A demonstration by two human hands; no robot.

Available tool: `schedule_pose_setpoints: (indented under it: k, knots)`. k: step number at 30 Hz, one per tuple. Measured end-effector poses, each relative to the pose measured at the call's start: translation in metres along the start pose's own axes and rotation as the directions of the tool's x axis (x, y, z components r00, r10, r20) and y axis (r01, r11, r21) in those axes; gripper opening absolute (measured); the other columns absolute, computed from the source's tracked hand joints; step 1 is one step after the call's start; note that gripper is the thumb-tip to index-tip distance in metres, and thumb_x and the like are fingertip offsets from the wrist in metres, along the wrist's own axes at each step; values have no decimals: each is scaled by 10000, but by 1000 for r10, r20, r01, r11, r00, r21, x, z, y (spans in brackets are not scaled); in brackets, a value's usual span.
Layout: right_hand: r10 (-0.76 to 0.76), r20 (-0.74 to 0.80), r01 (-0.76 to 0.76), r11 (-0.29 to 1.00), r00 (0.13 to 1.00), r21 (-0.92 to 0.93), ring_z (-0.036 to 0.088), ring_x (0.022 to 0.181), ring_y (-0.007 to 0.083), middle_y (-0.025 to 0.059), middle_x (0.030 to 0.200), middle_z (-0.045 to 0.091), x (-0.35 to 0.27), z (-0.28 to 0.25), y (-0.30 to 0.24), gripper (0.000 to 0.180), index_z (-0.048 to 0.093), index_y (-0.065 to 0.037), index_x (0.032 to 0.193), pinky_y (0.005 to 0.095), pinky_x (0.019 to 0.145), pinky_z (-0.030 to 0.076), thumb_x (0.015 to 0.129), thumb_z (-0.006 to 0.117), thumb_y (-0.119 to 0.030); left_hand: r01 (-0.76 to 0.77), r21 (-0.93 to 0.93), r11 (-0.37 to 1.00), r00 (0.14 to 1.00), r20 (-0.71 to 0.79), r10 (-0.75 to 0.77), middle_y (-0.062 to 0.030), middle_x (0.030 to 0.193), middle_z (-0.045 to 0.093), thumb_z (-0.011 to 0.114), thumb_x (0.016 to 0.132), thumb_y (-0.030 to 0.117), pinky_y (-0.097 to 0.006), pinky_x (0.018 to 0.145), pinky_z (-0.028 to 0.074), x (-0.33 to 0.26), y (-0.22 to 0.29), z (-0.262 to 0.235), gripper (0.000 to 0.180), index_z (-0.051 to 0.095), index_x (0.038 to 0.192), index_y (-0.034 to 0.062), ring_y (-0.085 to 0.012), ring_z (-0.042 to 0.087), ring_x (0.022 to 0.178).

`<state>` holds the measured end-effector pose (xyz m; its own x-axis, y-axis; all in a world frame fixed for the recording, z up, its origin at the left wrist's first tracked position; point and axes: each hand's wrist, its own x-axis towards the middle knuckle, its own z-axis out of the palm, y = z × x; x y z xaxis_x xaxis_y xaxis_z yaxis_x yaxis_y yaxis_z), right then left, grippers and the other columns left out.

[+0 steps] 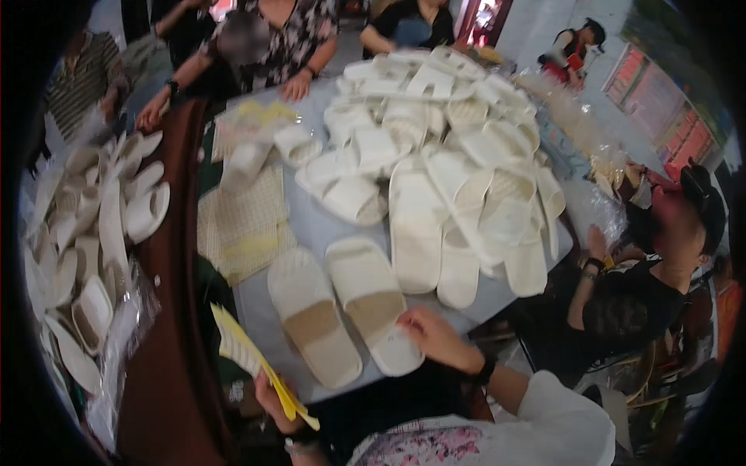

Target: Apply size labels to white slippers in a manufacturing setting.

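Found flat on a grey tabletop point(311, 225): off-white moulded slipper, tan-toned across the middle point(374, 311), right-hand one of a pair. Lies directly left of the fingertips of the right hand point(435, 338), clearly the nearer of the two hands. Runs lengthwise away from the body, far end leaning slightly left. Met crosswise from the right, along the outer edge of the near half. Noted with fingers bent at that edge; contact likely, but whether gripping or merely touching, impossible to tell.

Set parallel just to the left: matching off-white slipper point(315, 322), apart by a narrow strip of tabletop. Recorded near its lower left: left hand point(273, 404), closed on thin yellow printed paper sheets point(245, 351), slanting up and leftward.

Heaped beyond and to the right: loose pile of off-white slippers point(443, 140), reaching close beside the far half of the right-hand slipper.
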<state>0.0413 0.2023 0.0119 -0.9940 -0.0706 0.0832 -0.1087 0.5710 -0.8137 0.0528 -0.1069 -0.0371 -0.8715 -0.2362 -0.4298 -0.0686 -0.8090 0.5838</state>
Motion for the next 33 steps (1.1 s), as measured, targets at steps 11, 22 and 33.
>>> schedule_pose_setpoints:
  k: [11, 22, 33]
  knots:
    - [176, 11, -176, 979, 984, 106, 598, 828, 218, 110, 908, 599, -13, -28, -32, 122, 547, -25, 970, 296, 714, 470, 860, 498, -42, -62, -167, 984, 996, -66, 52, 2, 672, 516, 553, 834, 228, -183, 373, 358, -11, 0, 29, 139, 497, 894, 116, -73, 455, 465]
    - [-192, 404, 335, 886, 894, -319, 402, 1079, 450, 302, 1079, 448, 53, 43, -63, 574, 400, -141, 1322, 468, 952, 323, 806, 617, -267, -55, -58, 997, 998, 9, 56, -11, 698, 526, 514, 834, 231, -233, 426, 412, -8, -2, 18, 169, 503, 943, 103, -112, 504, 498]
    - [-266, 280, 339, 904, 923, -261, 381, 1075, 439, 250, 1081, 414, 82, 79, -47, 448, 446, -14, 1164, 499, 965, 280, 854, 554, -319, -176, 345, 922, 979, 157, 128, -17, 879, 535, 431, 910, 239, -212, 608, 425, -10, 0, -6, 284, 544, 1082, 43, -112, 511, 752]
